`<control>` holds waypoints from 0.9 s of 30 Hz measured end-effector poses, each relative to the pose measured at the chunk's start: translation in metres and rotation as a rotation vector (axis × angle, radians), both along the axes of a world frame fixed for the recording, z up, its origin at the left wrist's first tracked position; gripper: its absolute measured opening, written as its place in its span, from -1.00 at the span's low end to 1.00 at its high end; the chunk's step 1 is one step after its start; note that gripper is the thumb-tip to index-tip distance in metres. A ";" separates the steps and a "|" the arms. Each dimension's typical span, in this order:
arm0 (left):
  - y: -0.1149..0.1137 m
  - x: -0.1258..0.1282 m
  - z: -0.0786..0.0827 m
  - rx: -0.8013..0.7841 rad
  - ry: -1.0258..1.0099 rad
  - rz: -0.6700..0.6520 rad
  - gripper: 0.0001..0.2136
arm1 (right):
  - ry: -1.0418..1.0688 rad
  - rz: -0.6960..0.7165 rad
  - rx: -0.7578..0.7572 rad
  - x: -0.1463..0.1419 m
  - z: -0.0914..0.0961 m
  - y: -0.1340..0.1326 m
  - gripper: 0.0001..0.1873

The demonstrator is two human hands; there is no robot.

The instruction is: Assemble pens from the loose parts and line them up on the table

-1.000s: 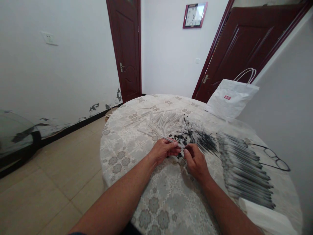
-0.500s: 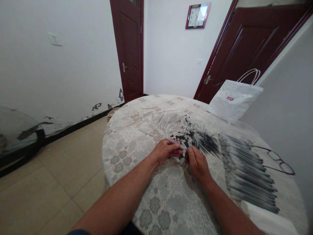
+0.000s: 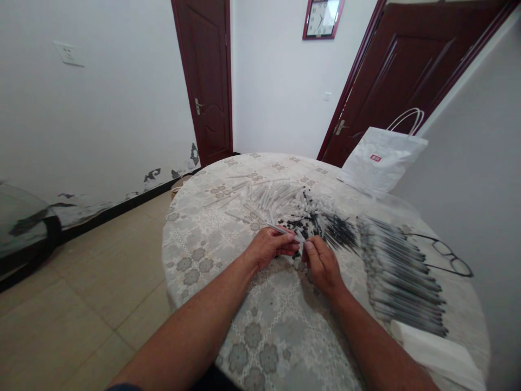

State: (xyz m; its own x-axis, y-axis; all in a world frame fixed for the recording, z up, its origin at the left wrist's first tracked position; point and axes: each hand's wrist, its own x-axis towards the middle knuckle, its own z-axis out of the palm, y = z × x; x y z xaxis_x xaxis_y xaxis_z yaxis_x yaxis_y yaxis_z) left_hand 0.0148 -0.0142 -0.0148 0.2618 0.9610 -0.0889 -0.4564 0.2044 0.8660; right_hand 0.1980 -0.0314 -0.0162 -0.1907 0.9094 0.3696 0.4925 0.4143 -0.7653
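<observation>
My left hand is closed on a translucent pen barrel, held between thumb and fingers and pointing away to the left. My right hand is pinched at the barrel's near end, its fingertips almost touching my left ones. Whatever small part sits between them is too small to make out. Just beyond the hands lies a pile of clear pen barrels. Small white parts and small black parts are scattered beside it. Thin black refills lie in a heap to the right.
Assembled-looking pens lie in a row at the right, with eyeglasses beyond them. A white paper bag stands at the back right. A folded white thing lies near the front right edge. A patterned cloth covers the round table.
The view has shifted slightly, so everything sits a little further left and higher. Both hands keep nearly the same pose, with the right fingertips still at the barrel's end.
</observation>
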 end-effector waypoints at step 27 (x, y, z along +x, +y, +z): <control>0.014 -0.024 0.013 0.134 0.392 0.326 -0.71 | 0.319 -0.340 0.077 0.032 0.005 0.028 -0.66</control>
State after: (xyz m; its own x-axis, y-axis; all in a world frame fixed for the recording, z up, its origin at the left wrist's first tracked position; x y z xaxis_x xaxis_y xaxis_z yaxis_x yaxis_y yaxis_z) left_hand -0.0090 -0.0002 -0.0014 -0.0811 0.9967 0.0095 -0.1141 -0.0187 0.9933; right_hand 0.2299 -0.0030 -0.0116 0.2473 0.8684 0.4297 0.3555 0.3312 -0.8740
